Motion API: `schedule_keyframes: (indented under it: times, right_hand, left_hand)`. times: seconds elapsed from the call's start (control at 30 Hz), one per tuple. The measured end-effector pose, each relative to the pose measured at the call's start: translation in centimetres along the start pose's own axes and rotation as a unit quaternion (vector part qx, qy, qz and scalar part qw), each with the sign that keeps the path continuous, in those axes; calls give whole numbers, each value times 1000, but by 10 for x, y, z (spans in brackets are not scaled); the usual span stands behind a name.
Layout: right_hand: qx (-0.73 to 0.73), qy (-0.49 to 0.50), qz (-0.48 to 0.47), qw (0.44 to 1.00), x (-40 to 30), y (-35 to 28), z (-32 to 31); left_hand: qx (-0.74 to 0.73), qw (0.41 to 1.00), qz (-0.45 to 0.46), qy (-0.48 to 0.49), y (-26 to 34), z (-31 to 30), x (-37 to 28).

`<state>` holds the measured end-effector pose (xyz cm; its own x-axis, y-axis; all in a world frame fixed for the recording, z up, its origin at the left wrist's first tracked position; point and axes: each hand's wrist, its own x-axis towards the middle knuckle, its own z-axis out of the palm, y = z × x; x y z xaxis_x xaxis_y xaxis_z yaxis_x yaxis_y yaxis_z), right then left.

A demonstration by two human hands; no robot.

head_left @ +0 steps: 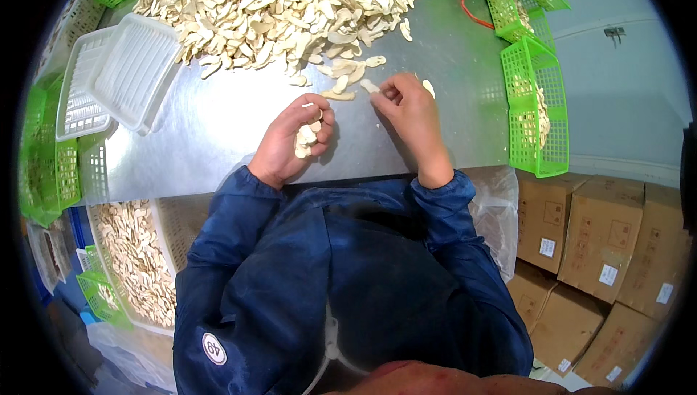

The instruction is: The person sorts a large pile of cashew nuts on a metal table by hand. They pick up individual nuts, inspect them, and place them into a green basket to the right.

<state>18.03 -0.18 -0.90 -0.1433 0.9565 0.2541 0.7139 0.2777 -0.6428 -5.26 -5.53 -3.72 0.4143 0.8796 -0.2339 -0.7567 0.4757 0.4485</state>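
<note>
Several pale dried slices, perhaps of mushroom or root, lie gathered in my left hand, its fingers curled around them. My right hand pinches one whitish slice between thumb and forefinger, just above the metal table. Between and beyond my hands lie a few loose slices. One more slice rests beside the right hand's knuckles, partly hidden. A large heap of dried slices covers the far part of the table.
Two white ribbed plastic trays overlap at the left. Green mesh baskets holding slices line the right edge; another green basket stands left. A white crate full of slices sits below the table. Cardboard boxes are stacked at lower right.
</note>
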Motion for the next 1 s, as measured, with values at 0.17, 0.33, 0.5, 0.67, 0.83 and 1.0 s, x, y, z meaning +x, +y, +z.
schedule_keyframes:
  times: [0.17, 0.33, 0.5, 0.67, 0.83, 1.0]
  right_hand:
    - [-23, 36, -4, 999, 6, 17, -1]
    - [-56, -5, -71, 996, 6, 8, 8]
    - [-14, -38, -23, 999, 4, 16, 11]
    - [221, -107, 151, 958, 3, 18, 2]
    - [322, -133, 190, 918, 5, 10, -6]
    - [329, -142, 202, 912, 6, 10, -8]
  left_hand:
    - [-9, 1000, -10, -16, 2, -3, 0]
    - [1, 1000, 1, 18, 0, 0, 0]
    - [5, 1000, 0, 17, 1, 0, 0]
    - [0, 1000, -1, 10, 1, 1, 0]
    - [1, 1000, -3, -8, 1, -3, 1]
    - [-5, 1000, -3, -14, 1, -4, 1]
